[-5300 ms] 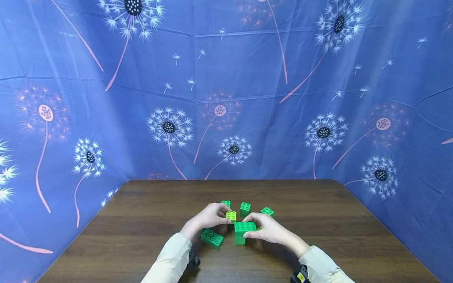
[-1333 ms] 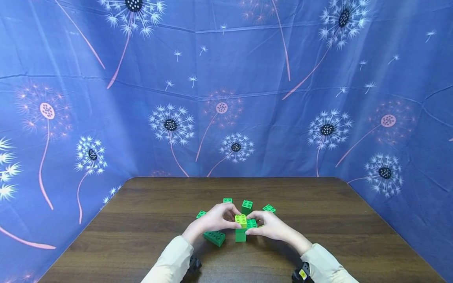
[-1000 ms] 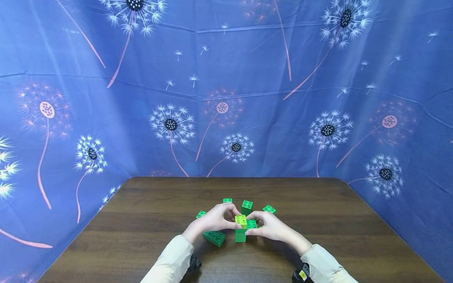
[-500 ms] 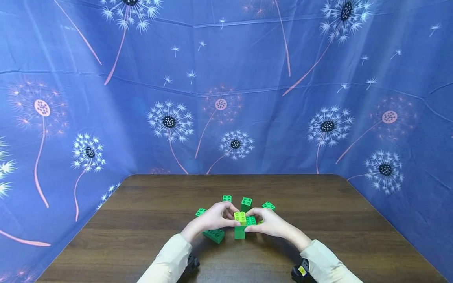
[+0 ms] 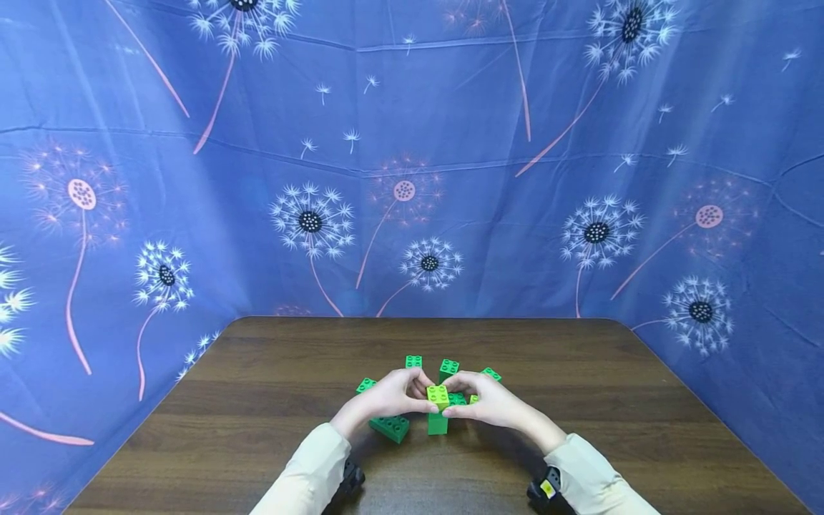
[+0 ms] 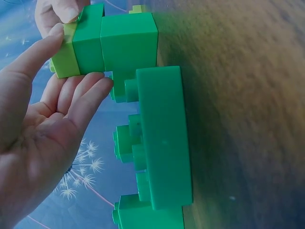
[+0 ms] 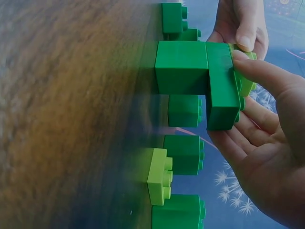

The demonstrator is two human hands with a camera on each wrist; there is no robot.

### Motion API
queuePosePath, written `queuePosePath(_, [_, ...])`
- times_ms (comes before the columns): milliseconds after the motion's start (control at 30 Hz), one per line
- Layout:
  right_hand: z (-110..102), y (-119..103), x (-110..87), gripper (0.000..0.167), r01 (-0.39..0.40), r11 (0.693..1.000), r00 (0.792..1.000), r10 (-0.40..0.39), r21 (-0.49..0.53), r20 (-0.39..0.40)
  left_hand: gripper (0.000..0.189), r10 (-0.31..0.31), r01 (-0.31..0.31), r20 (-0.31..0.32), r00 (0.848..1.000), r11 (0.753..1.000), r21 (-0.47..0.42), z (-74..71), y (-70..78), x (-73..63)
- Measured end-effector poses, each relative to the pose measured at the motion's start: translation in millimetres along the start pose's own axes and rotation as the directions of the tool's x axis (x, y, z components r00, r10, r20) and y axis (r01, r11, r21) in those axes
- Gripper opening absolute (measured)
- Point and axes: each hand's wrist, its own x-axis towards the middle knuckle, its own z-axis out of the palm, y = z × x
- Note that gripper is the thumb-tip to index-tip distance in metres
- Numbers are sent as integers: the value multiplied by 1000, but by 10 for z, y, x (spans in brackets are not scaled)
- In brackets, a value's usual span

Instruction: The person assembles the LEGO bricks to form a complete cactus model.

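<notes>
Two pinches: your left hand (image 5: 389, 395) holds the lime block (image 5: 438, 396), right hand (image 5: 488, 402) the overhanging green block (image 7: 221, 78); uneven pressing may tip it toward your three o'clock.

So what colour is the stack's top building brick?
Lime green; the top building brick shows best in the head view.

Right hand (image 6: 53, 15) cropped, left wrist view

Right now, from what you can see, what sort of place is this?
Most likely an indoor tabletop recording or play setup: a blue dandelion-print cloth hangs behind a wood-grain table with toy bricks on it, and black devices sit at both wrists.
</notes>
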Motion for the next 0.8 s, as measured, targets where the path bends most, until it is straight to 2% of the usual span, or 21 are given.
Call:
queuePosePath(233, [1,-26,12,38,7,999,1000,-8,39,17,27,6,-6,-7,1000,1000,8,4,14,-8])
queuePosePath(500, [7,-64,24,33,-31,999,999,31,34,9,28,8,-7,-19,1000,999,33,-4,36,2])
queuePosePath(800, [44,-27,15,33,-51,998,999,51,42,1,29,4,-3,-30,1000,1000,9,23,23,-24])
